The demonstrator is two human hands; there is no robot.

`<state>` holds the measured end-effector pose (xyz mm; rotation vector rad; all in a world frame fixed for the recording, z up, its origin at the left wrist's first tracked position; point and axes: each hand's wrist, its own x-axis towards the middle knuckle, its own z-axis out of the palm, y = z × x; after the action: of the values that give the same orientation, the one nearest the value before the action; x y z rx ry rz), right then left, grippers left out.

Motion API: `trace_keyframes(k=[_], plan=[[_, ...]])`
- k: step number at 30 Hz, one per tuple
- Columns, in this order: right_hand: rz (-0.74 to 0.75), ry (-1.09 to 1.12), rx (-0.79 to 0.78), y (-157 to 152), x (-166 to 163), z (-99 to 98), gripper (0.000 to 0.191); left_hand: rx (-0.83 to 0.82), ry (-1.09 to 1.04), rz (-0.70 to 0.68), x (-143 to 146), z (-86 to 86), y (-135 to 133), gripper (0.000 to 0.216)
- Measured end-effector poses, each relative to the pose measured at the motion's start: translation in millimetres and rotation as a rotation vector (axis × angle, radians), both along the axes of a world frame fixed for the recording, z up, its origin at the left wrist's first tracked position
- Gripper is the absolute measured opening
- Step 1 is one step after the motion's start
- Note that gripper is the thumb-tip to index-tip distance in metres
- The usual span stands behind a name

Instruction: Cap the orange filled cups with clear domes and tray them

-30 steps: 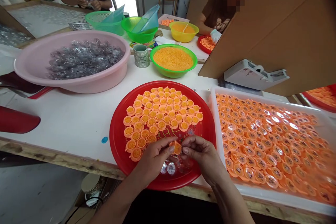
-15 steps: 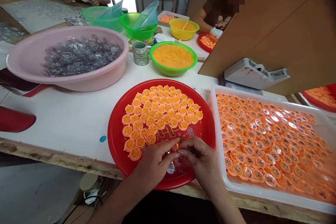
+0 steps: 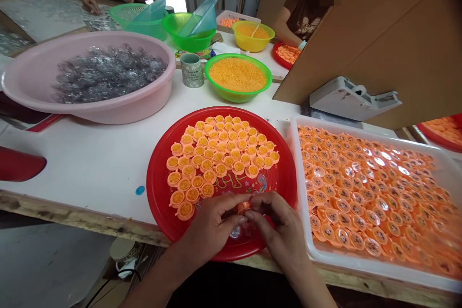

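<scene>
Head view: left hand [image 3: 210, 229] and right hand [image 3: 279, 229] are nearly closed, fingertips together pinching a small orange cup [image 3: 244, 208] low over the red plate [image 3: 285, 178]. Rows of filled orange cups [image 3: 220, 154] lie on the plate. Just right sits a white tray [image 3: 299, 202] of capped cups; behind, a pink basin [image 3: 108, 114] holds clear plastic domes [image 3: 108, 74].

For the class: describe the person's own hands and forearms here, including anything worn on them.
The left hand and right hand are bare: no gloves, rings or watch show. The forearms have no sleeves in view; dark clothing shows between them.
</scene>
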<state>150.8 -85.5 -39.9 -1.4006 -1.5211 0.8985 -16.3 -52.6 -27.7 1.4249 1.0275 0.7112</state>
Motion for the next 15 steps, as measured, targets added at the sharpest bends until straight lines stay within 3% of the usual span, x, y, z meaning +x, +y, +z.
trace_keyframes(k=[3,9,15], plan=[[-0.023,0.032,-0.061,-5.9,0.3,-4.1,0.007,0.090,0.012,0.041,2.0,-2.9,-2.6,0.038],[-0.040,-0.101,0.151,-10.8,-0.8,-2.2,0.016,0.182,0.127,0.022,2.1,-2.8,-8.4,0.039],[0.008,-0.149,0.213,-12.0,1.1,-2.2,0.019,0.363,0.174,-0.054,3.4,-7.5,-11.2,0.048]])
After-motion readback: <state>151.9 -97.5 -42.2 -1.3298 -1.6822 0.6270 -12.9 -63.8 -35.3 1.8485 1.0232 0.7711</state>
